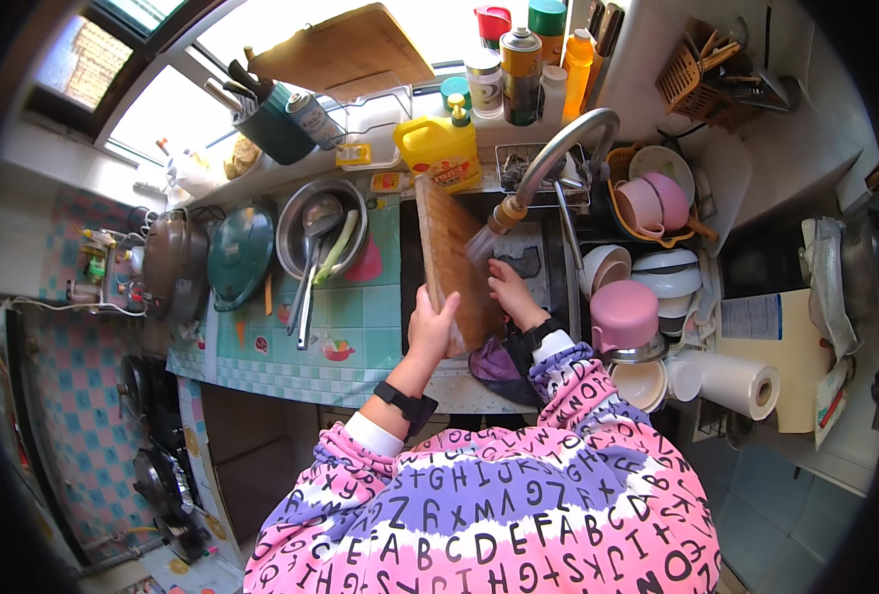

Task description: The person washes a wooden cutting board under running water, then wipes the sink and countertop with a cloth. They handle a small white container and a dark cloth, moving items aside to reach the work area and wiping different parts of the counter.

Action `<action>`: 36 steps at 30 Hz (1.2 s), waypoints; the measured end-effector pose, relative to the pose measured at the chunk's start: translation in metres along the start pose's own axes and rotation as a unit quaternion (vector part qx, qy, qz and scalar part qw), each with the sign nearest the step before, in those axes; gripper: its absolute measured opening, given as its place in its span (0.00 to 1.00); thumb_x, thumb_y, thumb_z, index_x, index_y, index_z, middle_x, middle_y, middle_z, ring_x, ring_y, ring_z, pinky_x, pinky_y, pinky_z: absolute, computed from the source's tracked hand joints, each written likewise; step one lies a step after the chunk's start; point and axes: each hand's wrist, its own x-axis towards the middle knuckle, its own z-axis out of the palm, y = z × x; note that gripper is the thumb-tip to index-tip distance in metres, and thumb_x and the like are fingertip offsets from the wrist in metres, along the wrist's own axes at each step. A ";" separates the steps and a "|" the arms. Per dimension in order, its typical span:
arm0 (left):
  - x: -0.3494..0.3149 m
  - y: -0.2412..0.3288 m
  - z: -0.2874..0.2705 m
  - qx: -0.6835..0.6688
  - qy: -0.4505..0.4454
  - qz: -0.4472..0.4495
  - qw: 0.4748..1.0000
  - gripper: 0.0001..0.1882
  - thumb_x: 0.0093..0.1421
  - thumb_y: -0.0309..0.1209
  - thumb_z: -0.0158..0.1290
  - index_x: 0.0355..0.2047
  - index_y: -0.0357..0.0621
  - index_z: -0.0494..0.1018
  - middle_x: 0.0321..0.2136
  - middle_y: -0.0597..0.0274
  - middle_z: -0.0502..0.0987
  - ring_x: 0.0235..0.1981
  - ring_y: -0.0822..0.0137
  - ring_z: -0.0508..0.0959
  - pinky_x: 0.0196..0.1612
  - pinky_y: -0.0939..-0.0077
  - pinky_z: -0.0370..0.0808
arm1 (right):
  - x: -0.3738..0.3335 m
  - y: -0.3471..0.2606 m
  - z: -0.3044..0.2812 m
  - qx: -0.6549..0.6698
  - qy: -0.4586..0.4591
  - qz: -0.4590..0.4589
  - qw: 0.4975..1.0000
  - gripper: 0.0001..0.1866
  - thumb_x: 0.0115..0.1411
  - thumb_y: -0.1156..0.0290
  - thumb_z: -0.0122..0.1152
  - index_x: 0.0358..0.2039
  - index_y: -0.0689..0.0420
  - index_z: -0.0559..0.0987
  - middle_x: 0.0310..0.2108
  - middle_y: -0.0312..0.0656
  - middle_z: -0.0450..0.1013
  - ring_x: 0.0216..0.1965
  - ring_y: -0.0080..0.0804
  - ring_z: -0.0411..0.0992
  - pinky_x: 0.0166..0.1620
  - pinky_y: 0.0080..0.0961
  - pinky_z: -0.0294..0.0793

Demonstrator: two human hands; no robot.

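Note:
A wooden cutting board (447,262) stands on edge, tilted, at the left part of the sink (558,287). My left hand (432,322) is closed on its near edge, thumb on the right face. Water runs from the faucet (558,148), whose spout end hangs just right of the board. Below that stream, my right hand (512,294) is beside the board's right face with loosely bent fingers and nothing visible in them. Whether its fingertips touch the wood I cannot tell. A dark purple cloth (499,368) lies at the sink's front edge, under my right wrist.
Left of the sink, a metal bowl (286,238) holds a ladle and a green onion. A yellow jug (437,148) and several bottles stand behind. Stacked bowls, a pink pot (624,315) and a paper roll (726,383) crowd the right side. Another cutting board (345,49) leans by the window.

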 end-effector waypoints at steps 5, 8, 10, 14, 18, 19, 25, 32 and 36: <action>0.006 -0.012 -0.011 -0.021 -0.017 -0.056 0.998 0.23 0.54 0.26 0.61 0.50 0.34 0.69 0.41 0.54 0.79 0.43 0.63 0.79 0.47 0.69 0.75 | 0.024 -0.032 -0.027 0.049 0.161 -0.040 0.985 0.37 0.61 0.76 0.53 0.69 0.61 0.51 0.67 0.52 0.55 0.59 0.36 0.65 0.52 0.25 0.70; 0.008 -0.021 -0.018 -0.033 -0.005 -0.078 0.996 0.20 0.52 0.24 0.60 0.46 0.33 0.72 0.38 0.52 0.80 0.40 0.61 0.80 0.44 0.68 0.76 | 0.052 -0.047 -0.043 0.052 0.279 -0.075 0.956 0.39 0.57 0.79 0.57 0.67 0.67 0.52 0.62 0.53 0.61 0.47 0.32 0.71 0.50 0.28 0.71; 0.006 -0.024 -0.021 -0.040 0.015 -0.105 0.993 0.20 0.51 0.27 0.61 0.44 0.33 0.73 0.37 0.47 0.82 0.40 0.55 0.82 0.44 0.65 0.77 | 0.069 -0.055 -0.064 0.093 0.221 -0.119 0.964 0.32 0.55 0.81 0.58 0.61 0.65 0.62 0.55 0.48 0.70 0.48 0.33 0.72 0.51 0.31 0.70; -0.001 -0.025 -0.026 -0.088 0.036 -0.089 0.991 0.17 0.51 0.25 0.60 0.41 0.33 0.73 0.33 0.48 0.82 0.35 0.58 0.82 0.40 0.66 0.77 | 0.098 -0.060 -0.078 0.216 0.191 -0.182 0.940 0.16 0.49 0.83 0.58 0.41 0.64 0.76 0.41 0.38 0.76 0.41 0.30 0.73 0.49 0.28 0.70; -0.006 -0.025 -0.035 -0.070 0.056 -0.049 0.995 0.16 0.51 0.25 0.60 0.40 0.32 0.74 0.32 0.48 0.81 0.31 0.59 0.82 0.37 0.66 0.77 | 0.107 -0.059 -0.084 0.221 0.161 -0.131 0.953 0.25 0.48 0.87 0.54 0.50 0.61 0.74 0.44 0.36 0.75 0.44 0.30 0.73 0.50 0.25 0.69; -0.007 -0.025 -0.038 -0.085 0.060 -0.052 0.993 0.15 0.51 0.25 0.60 0.39 0.32 0.74 0.31 0.48 0.81 0.31 0.58 0.82 0.36 0.66 0.77 | 0.106 -0.060 -0.085 0.245 0.156 -0.160 0.944 0.28 0.48 0.88 0.53 0.52 0.60 0.72 0.45 0.36 0.74 0.45 0.29 0.72 0.51 0.25 0.69; -0.007 -0.013 -0.063 -0.015 0.095 -0.034 0.995 0.16 0.49 0.27 0.61 0.37 0.33 0.75 0.29 0.44 0.81 0.32 0.50 0.82 0.37 0.62 0.76 | 0.079 -0.047 -0.074 0.202 0.142 -0.106 0.963 0.24 0.54 0.84 0.56 0.53 0.60 0.67 0.45 0.38 0.67 0.31 0.20 0.66 0.30 0.15 0.65; -0.004 0.009 -0.087 0.198 0.129 0.038 0.971 0.14 0.51 0.31 0.59 0.38 0.41 0.75 0.30 0.42 0.80 0.35 0.40 0.79 0.40 0.50 0.75 | 0.002 0.030 -0.036 -0.233 0.012 -0.024 0.972 0.29 0.53 0.70 0.60 0.56 0.65 0.72 0.47 0.56 0.77 0.51 0.49 0.75 0.53 0.35 0.72; 0.001 0.009 -0.094 0.263 0.119 0.059 0.956 0.14 0.52 0.31 0.59 0.38 0.40 0.73 0.30 0.42 0.80 0.34 0.40 0.79 0.38 0.48 0.75 | -0.038 0.054 -0.035 -0.389 -0.070 0.023 0.918 0.27 0.50 0.61 0.64 0.49 0.62 0.77 0.48 0.55 0.76 0.49 0.52 0.74 0.51 0.38 0.73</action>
